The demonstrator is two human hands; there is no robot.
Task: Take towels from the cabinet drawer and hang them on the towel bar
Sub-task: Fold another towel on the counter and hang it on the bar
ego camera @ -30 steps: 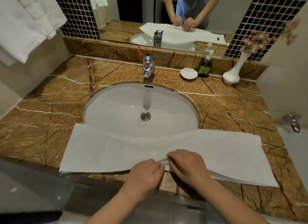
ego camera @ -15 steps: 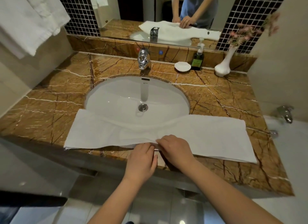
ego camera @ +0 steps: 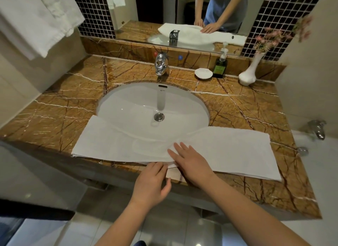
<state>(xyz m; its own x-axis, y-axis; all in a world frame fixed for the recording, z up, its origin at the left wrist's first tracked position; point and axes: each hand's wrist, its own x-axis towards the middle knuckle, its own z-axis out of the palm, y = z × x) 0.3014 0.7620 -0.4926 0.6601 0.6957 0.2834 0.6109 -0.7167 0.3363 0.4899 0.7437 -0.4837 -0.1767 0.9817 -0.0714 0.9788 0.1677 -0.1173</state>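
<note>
White towel (ego camera: 228, 150) over sink (ego camera: 128, 106) rim, green-labelled soap bottle (ego camera: 221, 67), writing illegible

Towel (ego camera: 228, 150): we see it spread along the counter's (ego camera: 60, 110) front edge, sagging into the sink (ego camera: 139, 101).
Right hand (ego camera: 190, 162): flat on it.
Left hand (ego camera: 151, 181): fingers curled at its front edge.

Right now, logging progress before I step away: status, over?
Right hand flat on towel, fingers straight. Left hand at its near edge, grip unclear. Towel folded along counter, sagging over sink; not yet hung.
</note>
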